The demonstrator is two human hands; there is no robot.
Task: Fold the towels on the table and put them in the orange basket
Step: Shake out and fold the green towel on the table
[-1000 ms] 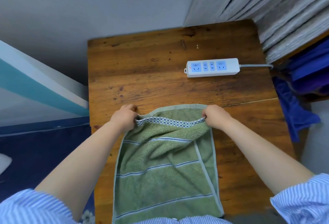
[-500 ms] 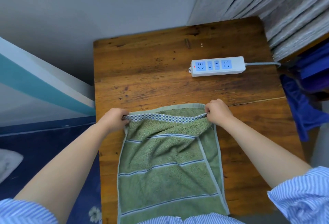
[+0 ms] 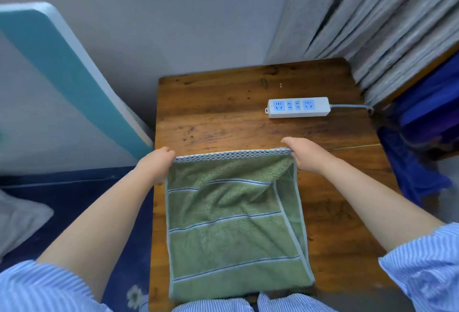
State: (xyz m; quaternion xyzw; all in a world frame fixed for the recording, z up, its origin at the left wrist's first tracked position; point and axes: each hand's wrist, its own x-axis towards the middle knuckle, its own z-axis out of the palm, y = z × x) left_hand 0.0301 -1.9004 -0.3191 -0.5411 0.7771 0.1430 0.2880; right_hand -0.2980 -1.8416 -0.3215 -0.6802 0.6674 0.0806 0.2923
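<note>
A green towel (image 3: pixel 233 232) with pale blue stripes and a blue-white checked border lies doubled over on the near half of the wooden table (image 3: pixel 223 108). My left hand (image 3: pixel 156 162) pinches the far left corner of the checked edge. My right hand (image 3: pixel 304 154) pinches the far right corner. The edge is stretched taut between them. The towel's near end hangs over the table's front edge by my body. No orange basket is in view.
A white power strip (image 3: pixel 299 107) with blue sockets lies at the back right of the table, its cord running off right. Grey curtains (image 3: pixel 377 13) hang at the back right. Blue cloth (image 3: pixel 422 138) is piled at the right. A teal-edged board (image 3: pixel 62 68) leans at left.
Both hands have pulled the checked edge apart and straight, so its slack is gone and it lines up over the lower layer's far edge. My head moved, shifting the table rightward in view.
</note>
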